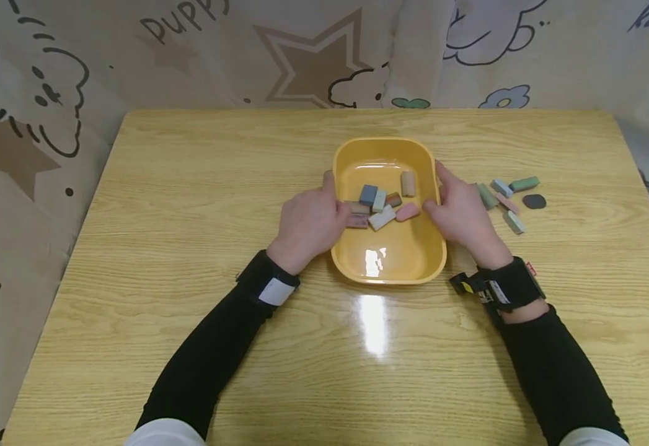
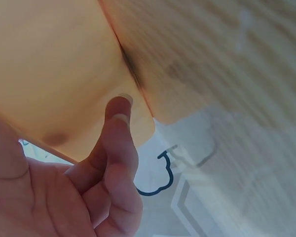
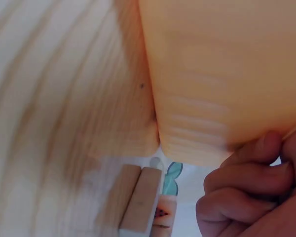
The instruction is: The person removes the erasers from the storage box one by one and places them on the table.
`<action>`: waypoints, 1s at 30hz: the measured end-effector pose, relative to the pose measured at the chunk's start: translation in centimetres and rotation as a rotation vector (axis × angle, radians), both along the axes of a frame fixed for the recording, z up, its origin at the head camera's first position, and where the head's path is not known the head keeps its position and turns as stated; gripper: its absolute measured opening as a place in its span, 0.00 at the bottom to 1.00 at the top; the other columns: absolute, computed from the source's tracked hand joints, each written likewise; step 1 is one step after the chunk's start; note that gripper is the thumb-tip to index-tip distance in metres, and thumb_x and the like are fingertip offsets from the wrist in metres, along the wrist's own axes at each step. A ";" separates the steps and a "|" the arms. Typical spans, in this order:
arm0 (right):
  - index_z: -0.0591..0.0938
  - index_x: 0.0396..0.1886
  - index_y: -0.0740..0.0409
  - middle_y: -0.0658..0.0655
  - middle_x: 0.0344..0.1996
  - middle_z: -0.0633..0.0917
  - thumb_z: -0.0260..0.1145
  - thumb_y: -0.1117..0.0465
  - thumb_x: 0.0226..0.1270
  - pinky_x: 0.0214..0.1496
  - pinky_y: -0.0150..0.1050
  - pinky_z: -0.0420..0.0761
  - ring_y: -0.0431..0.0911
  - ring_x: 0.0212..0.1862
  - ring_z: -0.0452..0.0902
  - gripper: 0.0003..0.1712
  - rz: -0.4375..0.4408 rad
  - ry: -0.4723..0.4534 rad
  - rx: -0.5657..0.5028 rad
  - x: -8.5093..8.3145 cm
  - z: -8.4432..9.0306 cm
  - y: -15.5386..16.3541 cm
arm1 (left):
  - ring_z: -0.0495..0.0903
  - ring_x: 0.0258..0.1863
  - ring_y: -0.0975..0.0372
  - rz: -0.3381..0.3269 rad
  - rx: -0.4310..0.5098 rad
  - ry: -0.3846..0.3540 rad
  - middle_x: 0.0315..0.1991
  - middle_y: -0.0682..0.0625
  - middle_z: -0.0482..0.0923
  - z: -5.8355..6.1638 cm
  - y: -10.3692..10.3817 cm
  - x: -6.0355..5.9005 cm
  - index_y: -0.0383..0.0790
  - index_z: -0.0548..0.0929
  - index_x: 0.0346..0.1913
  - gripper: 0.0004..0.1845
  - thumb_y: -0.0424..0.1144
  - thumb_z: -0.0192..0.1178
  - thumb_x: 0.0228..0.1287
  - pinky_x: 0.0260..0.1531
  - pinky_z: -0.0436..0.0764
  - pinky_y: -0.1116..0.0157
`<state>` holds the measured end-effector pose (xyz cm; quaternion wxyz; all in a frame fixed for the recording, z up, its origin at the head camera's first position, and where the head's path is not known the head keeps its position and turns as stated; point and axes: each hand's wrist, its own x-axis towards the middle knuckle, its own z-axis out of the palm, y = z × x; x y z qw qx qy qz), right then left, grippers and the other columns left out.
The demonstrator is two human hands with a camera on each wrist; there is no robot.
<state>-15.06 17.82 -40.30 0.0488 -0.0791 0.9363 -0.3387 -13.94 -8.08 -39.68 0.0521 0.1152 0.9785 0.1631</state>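
Note:
A yellow plastic tub (image 1: 391,263) stands on the table between both hands. My left hand (image 1: 310,220) grips its left rim, thumb over the edge; in the left wrist view a fingertip touches the outer wall (image 2: 49,64). On the opposite side my right hand (image 1: 465,214) pinches the right rim, and the right wrist view shows its fingers curled beside the wall (image 3: 227,74). Inside lie several small coloured blocks, among them a blue block (image 1: 368,194), a white block (image 1: 382,218), a pink block (image 1: 408,211) and an upright-lying tan block (image 1: 408,184). The left thumb partly covers others.
Right of the tub, more small pieces lie loose: a green block (image 1: 524,184), a light blue block (image 1: 501,188), a pink block (image 1: 506,203), a pale green block (image 1: 514,222) and a dark oval piece (image 1: 534,201). Patterned cloth (image 1: 201,68) hangs behind the wooden table (image 1: 207,186).

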 end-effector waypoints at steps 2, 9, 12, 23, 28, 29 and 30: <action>0.55 0.79 0.60 0.52 0.10 0.67 0.55 0.66 0.64 0.13 0.39 0.68 0.46 0.11 0.68 0.42 -0.004 -0.002 0.008 0.1 0.1 -0.1 | 0.74 0.20 0.57 -0.012 -0.011 0.016 0.21 0.49 0.72 0.2 -0.1 -0.1 0.27 0.64 0.70 0.34 0.48 0.47 0.70 0.16 0.71 0.61; 0.54 0.79 0.62 0.52 0.11 0.66 0.56 0.65 0.65 0.15 0.40 0.70 0.46 0.12 0.67 0.42 -0.035 -0.022 0.025 0.1 0.3 -0.1 | 0.74 0.26 0.57 -0.012 -0.027 0.060 0.26 0.49 0.73 1.1 -0.4 -0.6 0.39 0.77 0.46 0.24 0.58 0.49 0.68 0.19 0.72 0.60; 0.55 0.79 0.62 0.52 0.11 0.67 0.56 0.65 0.64 0.15 0.40 0.71 0.46 0.12 0.69 0.43 -0.043 -0.025 0.028 0.1 0.3 -0.2 | 0.77 0.32 0.54 0.016 -0.056 0.081 0.33 0.46 0.77 1.8 -0.6 -0.7 0.38 0.80 0.47 0.28 0.61 0.48 0.68 0.24 0.77 0.57; 0.55 0.79 0.58 0.57 0.15 0.74 0.57 0.65 0.63 0.18 0.40 0.72 0.47 0.17 0.75 0.44 -0.048 -0.037 0.026 -0.1 0.5 -0.4 | 0.78 0.47 0.52 -0.002 -0.028 0.092 0.51 0.43 0.80 4.4 -0.6 -1.1 0.37 0.79 0.62 0.32 0.60 0.50 0.70 0.35 0.81 0.55; 0.55 0.79 0.57 0.60 0.18 0.78 0.57 0.65 0.64 0.19 0.40 0.74 0.48 0.19 0.77 0.44 -0.053 -0.053 0.033 0.0 0.6 -0.3 | 0.73 0.48 0.54 -0.074 -0.008 0.095 0.54 0.44 0.74 4.8 0.7 -1.4 0.38 0.76 0.65 0.31 0.58 0.51 0.70 0.40 0.78 0.58; 0.55 0.79 0.57 0.61 0.19 0.79 0.57 0.65 0.64 0.19 0.40 0.75 0.48 0.19 0.78 0.44 -0.053 -0.054 0.034 0.0 0.5 -0.3 | 0.72 0.49 0.54 -0.089 -0.008 0.105 0.55 0.44 0.73 4.9 1.0 -1.4 0.39 0.76 0.65 0.31 0.58 0.51 0.70 0.41 0.78 0.58; 0.55 0.79 0.58 0.62 0.20 0.80 0.57 0.65 0.64 0.20 0.41 0.75 0.49 0.20 0.78 0.44 -0.053 -0.055 0.034 0.0 0.5 -0.3 | 0.72 0.51 0.54 -0.105 -0.009 0.115 0.56 0.44 0.73 5.0 1.4 -1.5 0.40 0.76 0.65 0.31 0.58 0.52 0.70 0.42 0.78 0.58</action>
